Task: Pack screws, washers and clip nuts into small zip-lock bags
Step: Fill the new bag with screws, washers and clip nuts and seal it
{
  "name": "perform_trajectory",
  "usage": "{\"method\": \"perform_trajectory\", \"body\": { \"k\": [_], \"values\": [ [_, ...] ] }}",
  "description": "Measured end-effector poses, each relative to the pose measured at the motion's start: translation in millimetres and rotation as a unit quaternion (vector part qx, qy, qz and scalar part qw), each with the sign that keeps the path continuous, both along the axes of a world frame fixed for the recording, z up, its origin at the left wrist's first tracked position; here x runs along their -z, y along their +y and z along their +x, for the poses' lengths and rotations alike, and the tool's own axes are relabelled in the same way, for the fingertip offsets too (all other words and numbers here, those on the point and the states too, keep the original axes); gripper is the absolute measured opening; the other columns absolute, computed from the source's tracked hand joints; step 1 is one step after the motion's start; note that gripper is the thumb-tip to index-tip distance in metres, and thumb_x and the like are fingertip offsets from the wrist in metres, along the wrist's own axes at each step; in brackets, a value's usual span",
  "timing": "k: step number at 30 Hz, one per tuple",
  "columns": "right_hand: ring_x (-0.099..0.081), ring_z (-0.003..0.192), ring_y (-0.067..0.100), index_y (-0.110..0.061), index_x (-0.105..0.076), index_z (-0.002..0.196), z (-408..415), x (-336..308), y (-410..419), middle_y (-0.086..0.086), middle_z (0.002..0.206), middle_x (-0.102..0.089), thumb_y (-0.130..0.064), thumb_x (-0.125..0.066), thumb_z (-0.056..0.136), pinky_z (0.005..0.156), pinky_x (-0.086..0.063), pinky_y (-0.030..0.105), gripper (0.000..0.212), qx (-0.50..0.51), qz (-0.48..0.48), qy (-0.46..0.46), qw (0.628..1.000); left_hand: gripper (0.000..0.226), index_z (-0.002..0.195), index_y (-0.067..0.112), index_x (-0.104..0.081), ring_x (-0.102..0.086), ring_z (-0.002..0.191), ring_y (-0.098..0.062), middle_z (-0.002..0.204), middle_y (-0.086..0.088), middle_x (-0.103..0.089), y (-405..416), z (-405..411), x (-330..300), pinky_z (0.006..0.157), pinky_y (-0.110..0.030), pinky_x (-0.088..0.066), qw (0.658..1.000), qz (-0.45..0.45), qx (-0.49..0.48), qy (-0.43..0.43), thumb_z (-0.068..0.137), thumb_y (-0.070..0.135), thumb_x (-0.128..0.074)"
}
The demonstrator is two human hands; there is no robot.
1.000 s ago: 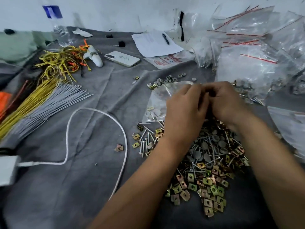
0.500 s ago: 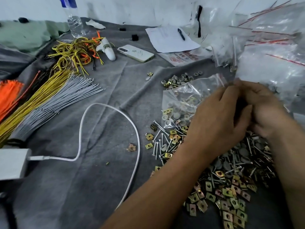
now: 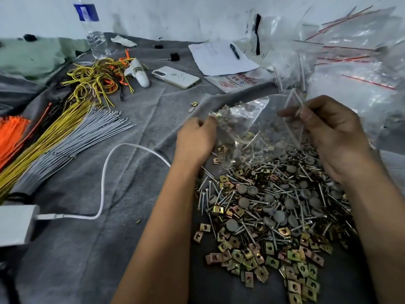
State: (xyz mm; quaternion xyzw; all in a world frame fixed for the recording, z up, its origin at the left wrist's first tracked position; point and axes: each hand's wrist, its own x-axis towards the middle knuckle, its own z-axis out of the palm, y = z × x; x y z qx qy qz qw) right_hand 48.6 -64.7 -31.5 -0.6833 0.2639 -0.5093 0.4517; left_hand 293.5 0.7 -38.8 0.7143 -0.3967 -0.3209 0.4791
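A clear zip-lock bag (image 3: 252,126) hangs stretched between my two hands above the heap. My left hand (image 3: 195,141) pinches its left top corner. My right hand (image 3: 328,132) pinches its right top corner, thumb and forefinger together. Inside the bag I make out grey washers, clip nuts and a few screws. Below lies a big mixed pile (image 3: 269,213) of silver screws, round grey washers and brass-coloured square clip nuts on the grey cloth (image 3: 105,249). A few loose clip nuts (image 3: 201,232) sit at the pile's left edge.
A heap of empty red-striped zip-lock bags (image 3: 359,62) fills the right back. A white cable (image 3: 105,183) loops from a white box (image 3: 15,224) at left. Yellow, grey and orange cable ties (image 3: 54,139), a phone (image 3: 176,77), papers with a pen (image 3: 221,57) and a bottle (image 3: 94,31) lie behind.
My hands, close together at the bag's mouth before, have moved apart, and the bag is now lifted and stretched open-faced between them. The camera has shifted left and closer.
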Motion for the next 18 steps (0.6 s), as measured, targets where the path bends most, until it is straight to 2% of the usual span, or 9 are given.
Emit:
{"method": "perform_trajectory", "body": {
  "k": [2,4,7,9,11,12,15,16,18],
  "values": [
    [-0.072,0.098,0.022,-0.026,-0.066,0.096,1.0,2.2,-1.6,0.007,0.107,-0.077,-0.036,-0.069,0.096,0.086,-0.056,0.029,0.011,0.013,0.003,-0.019,1.0,0.039,0.103,-0.001,-0.069,-0.058,0.067,-0.022,0.096,-0.02,-0.076,3.7,1.5,-1.5,0.062,-0.038,-0.046,0.996,-0.013,0.059,0.058,0.101,0.037,-0.059],
    [-0.073,0.092,0.023,-0.024,-0.067,0.096,1.2,3.9,-1.6,0.009,0.108,-0.077,-0.035,-0.069,0.095,0.08,-0.057,0.031,0.011,0.042,0.015,-0.037,0.998,0.032,0.101,0.0,-0.071,-0.058,0.068,-0.019,0.094,-0.017,-0.074,6.7,5.4,-3.8,0.062,-0.032,-0.046,0.985,-0.014,0.131,0.109,0.093,0.031,-0.074],
    [-0.073,0.082,0.019,-0.024,-0.069,0.097,-1.5,2.8,-1.5,0.012,0.108,-0.077,-0.029,-0.068,0.097,0.065,-0.057,0.029,0.006,0.059,0.04,-0.076,0.995,0.038,0.104,-0.003,-0.07,-0.074,0.089,-0.028,0.097,-0.014,-0.078,11.2,8.8,-4.6,0.086,-0.036,-0.06,0.972,0.001,0.227,0.056,0.074,0.009,-0.089],
    [-0.075,0.078,0.02,-0.021,-0.07,0.099,-3.0,2.1,-1.3,0.013,0.106,-0.077,-0.023,-0.067,0.099,0.059,-0.058,0.028,0.004,0.061,0.049,-0.086,0.993,0.035,0.105,-0.004,-0.068,-0.076,0.093,-0.032,0.093,-0.018,-0.078,12.3,6.9,-4.6,0.096,-0.045,-0.059,0.972,-0.001,0.235,0.032,0.075,-0.006,-0.085],
    [-0.076,0.077,0.025,-0.016,-0.07,0.102,-4.2,2.3,-1.5,0.015,0.105,-0.077,-0.021,-0.067,0.099,0.059,-0.06,0.03,0.007,0.069,0.057,-0.087,0.992,0.031,0.107,0.001,-0.066,-0.076,0.079,-0.021,0.074,-0.006,-0.076,12.9,5.6,-5.0,0.093,-0.041,-0.058,0.967,-0.01,0.25,0.054,0.081,-0.012,-0.078],
    [-0.076,0.077,0.028,-0.015,-0.07,0.102,-4.6,2.3,-1.2,0.016,0.105,-0.077,-0.021,-0.067,0.099,0.059,-0.06,0.031,0.008,0.073,0.06,-0.085,0.992,0.033,0.11,0.002,-0.065,-0.076,0.079,-0.018,0.073,-0.005,-0.075,13.7,4.9,-6.1,0.091,-0.04,-0.059,0.964,-0.014,0.254,0.074,0.083,-0.014,-0.075],
    [-0.075,0.068,0.027,-0.02,-0.071,0.098,-7.8,-0.6,-0.3,0.015,0.105,-0.077,-0.023,-0.067,0.098,0.055,-0.057,0.028,0.005,0.074,0.057,-0.074,0.993,0.04,0.114,0.0,-0.062,-0.075,0.1,-0.039,0.103,-0.033,-0.073,13.9,5.5,-7.5,0.088,-0.044,-0.063,0.964,-0.029,0.229,0.136,0.08,-0.019,-0.073],
    [-0.073,0.063,0.025,-0.022,-0.071,0.097,-9.0,-1.9,0.0,0.015,0.106,-0.077,-0.024,-0.067,0.099,0.052,-0.055,0.026,0.005,0.068,0.055,-0.068,0.994,0.038,0.109,-0.001,-0.06,-0.074,0.1,-0.043,0.104,-0.036,-0.071,14.7,5.6,-8.5,0.086,-0.045,-0.063,0.963,-0.03,0.223,0.146,0.079,-0.019,-0.074],
    [-0.072,0.059,0.024,-0.022,-0.07,0.1,-11.8,-4.0,0.8,0.014,0.109,-0.076,-0.025,-0.064,0.1,0.05,-0.054,0.024,0.007,0.038,0.056,-0.053,0.996,0.035,0.102,0.001,-0.059,-0.078,0.083,-0.031,0.089,-0.025,-0.076,13.7,7.5,-7.1,0.071,-0.034,-0.065,0.963,-0.025,0.222,0.152,0.077,-0.019,-0.074]
  ]
}}
